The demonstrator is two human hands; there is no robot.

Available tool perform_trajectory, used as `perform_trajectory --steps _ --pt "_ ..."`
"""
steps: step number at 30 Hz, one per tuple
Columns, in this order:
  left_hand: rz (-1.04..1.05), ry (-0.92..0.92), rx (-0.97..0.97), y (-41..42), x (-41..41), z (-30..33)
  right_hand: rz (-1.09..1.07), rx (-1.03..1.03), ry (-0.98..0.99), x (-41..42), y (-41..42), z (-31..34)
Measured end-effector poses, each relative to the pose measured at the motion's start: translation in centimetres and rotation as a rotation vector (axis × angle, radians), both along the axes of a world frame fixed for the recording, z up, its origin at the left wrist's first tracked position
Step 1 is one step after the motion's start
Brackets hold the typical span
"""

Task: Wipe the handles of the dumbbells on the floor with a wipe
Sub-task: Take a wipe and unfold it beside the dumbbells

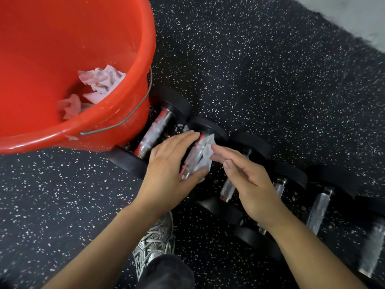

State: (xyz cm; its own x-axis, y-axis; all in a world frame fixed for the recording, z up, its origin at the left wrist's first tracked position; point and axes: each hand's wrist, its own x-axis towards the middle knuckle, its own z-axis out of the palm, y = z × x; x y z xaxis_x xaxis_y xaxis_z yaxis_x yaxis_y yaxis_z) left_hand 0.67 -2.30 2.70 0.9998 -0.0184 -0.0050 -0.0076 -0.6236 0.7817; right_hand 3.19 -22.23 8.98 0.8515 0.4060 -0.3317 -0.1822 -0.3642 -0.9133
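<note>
Several black dumbbells with chrome knurled handles lie in a row on the speckled floor. The first dumbbell (154, 130) rests against the bucket. A white wipe (205, 158) is draped over the handle of the second dumbbell (194, 155). My left hand (169, 165) cups that handle, fingers along its left side and thumb pressing the wipe's lower end against it. My right hand (248, 180) hovers just to the right with straight fingers, its fingertips at the wipe's edge. It partly covers the third dumbbell (227, 189). More dumbbells (318, 211) follow to the right.
A large red bucket (133, 59) with a wire bail stands at the upper left, holding crumpled used wipes (102, 81). My silver shoe (155, 240) and dark trouser leg are below the hands. Black speckled rubber flooring (270, 69) spreads beyond, with a grey floor edge at the top right.
</note>
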Motion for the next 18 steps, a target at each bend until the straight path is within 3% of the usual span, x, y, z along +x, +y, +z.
perform_trajectory --steps 7,9,11,15,18 --pt "0.081 0.011 -0.132 0.0 0.7 1.7 -0.333 0.464 0.196 0.1 2.3 2.0" --pt "0.144 0.033 -0.199 0.2 0.6 2.2 -0.355 0.512 0.205 0.4 2.7 2.2" --pt "0.205 0.046 -0.277 0.4 0.5 2.8 -0.3 0.375 0.116 0.7 2.8 1.8" --pt "0.259 0.035 -0.301 1.0 0.1 3.9 -0.207 -0.163 -0.383 0.9 3.3 0.6" --pt "0.256 0.041 -0.248 1.5 0.1 4.2 -0.125 -0.18 -0.533 0.5 4.2 0.3"
